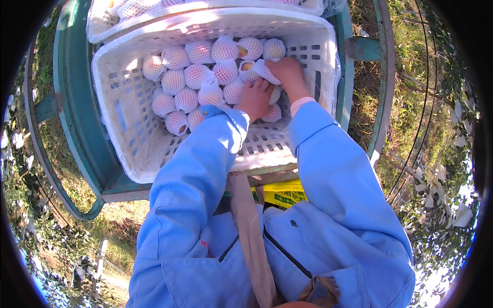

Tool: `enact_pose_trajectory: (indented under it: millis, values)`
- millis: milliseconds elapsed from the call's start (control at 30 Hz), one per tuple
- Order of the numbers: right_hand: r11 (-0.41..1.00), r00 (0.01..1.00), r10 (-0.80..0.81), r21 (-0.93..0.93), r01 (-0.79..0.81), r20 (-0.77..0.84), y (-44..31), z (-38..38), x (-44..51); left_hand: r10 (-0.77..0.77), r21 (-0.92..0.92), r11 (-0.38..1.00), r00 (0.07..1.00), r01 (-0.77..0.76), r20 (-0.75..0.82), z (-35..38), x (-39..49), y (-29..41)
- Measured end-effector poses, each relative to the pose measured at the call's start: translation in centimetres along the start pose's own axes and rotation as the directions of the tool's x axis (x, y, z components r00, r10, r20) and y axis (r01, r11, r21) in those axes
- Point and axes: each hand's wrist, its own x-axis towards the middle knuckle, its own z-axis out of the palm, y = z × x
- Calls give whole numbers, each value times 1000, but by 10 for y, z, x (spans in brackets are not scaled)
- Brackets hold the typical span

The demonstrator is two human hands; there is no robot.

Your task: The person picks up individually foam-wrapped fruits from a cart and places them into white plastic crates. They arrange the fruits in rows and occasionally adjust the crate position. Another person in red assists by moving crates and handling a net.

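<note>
A large white plastic crate (134,154) with slotted walls holds rows of round fruit in white foam nets (173,82). At the right of the rows, my right hand (288,75) grips one foam-netted fruit (266,72), with the fingers at its right side. My left hand (255,101) lies over the fruit just below and to the left, its fingers spread and touching netted fruit; whether it grips one cannot be told. Several nets have open ends that show yellowish fruit skin. Both forearms reach into the crate over its near wall.
Another white crate (96,23) with netted fruit stands beyond. Both crates rest on a green metal cart (77,88) with curved side rails (379,77). A yellow printed bag (283,196) hangs or lies below the near edge. Grass, wires and leafy branches flank the cart.
</note>
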Motion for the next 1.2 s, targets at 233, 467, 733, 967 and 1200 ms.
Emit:
enact_pose_trajectory:
  millis: [233, 467, 733, 967, 1200]
  values:
    - [995, 973, -92, -60, 81, -210, 3, 25, 9, 7, 86, 996, 1000, -9, 26, -4, -6, -5]
    - [996, 995, 4, 88, -13, 103, 6, 17, 27, -10, 156, 988, 997, -2, 75, -4, -7, -7]
    - [898, 976, 114, 401, -180, 184, 24, 38, 51, -179, -138, 978, 965, 154, -191, -56, 42, -27]
    - [829, 961, -7, 539, -150, 277, 14, 9, 0, 183, 0, 981, 933, -192, -311, -15, 121, -68]
    - [994, 1000, -20, 111, 22, -24, 31, 23, 26, 84, 41, 996, 904, -73, -419, -19, 123, -55]
